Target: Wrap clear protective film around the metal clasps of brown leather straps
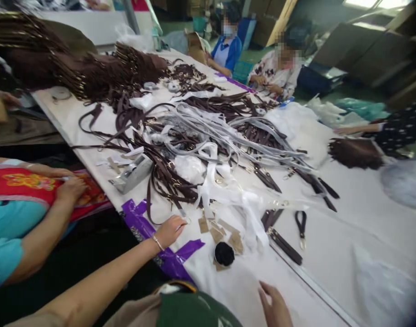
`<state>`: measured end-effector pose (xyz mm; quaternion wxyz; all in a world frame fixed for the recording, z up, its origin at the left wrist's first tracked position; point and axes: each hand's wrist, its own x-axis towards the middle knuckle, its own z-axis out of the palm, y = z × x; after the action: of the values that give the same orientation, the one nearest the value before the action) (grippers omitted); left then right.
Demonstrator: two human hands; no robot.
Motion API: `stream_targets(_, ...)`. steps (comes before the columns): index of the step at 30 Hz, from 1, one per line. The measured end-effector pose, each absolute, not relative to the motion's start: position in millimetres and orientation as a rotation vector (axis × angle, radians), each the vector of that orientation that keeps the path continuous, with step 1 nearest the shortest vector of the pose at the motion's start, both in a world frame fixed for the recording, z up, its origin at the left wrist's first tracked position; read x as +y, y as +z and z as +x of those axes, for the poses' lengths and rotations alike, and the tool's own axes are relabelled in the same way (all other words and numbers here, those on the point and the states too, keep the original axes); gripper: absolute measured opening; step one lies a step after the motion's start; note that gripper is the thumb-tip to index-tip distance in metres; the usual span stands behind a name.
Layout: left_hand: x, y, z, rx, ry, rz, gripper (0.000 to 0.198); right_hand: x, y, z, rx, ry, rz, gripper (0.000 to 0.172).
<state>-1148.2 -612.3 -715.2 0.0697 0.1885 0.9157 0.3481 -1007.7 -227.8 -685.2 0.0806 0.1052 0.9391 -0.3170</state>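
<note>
My left hand (170,231), with a bracelet at the wrist, is over the near edge of the white-covered table (228,277). Its thumb and forefinger are pinched together beside a small metal ring; what lies between them is too small to make out. Dark brown straps (160,175) hang in loops just beyond that hand. Low in the picture, my right hand (276,305) is above the tabletop, fingers slightly apart and nothing seen in them. Between the hands stands a small round container with black contents (224,254), near several tan card pieces (216,234).
Purple tape (175,261) runs along the near edge. A metal box-like holder (133,175), white strips (211,177) and a short strap with a clasp (300,227) lie about. Brown goods (102,72) are heaped far left. A co-worker's hands (70,186) are close at left; other people sit across.
</note>
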Motion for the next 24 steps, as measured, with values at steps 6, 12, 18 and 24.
stream_targets(6,-550.8,-710.8,-1110.3,2.695,0.94,0.73,0.014,-305.1,-702.7,-1070.5,2.74,-0.389,-0.196,0.022)
stream_targets(12,-587.3,-698.9,-1140.6,2.862,0.872,0.559,0.02,-316.7,-711.7,-1085.7,2.72,-0.267,-0.235,0.021)
stream_targets(18,-633.3,-707.0,-1163.2,2.787,0.92,0.363,0.019,-302.0,-705.0,-1062.5,2.784,-0.511,-0.141,0.043)
stream_targets(24,-598.9,-683.6,-1199.5,2.536,1.236,0.163,0.03,-316.0,-681.7,-1103.6,2.341,-1.367,0.282,0.033)
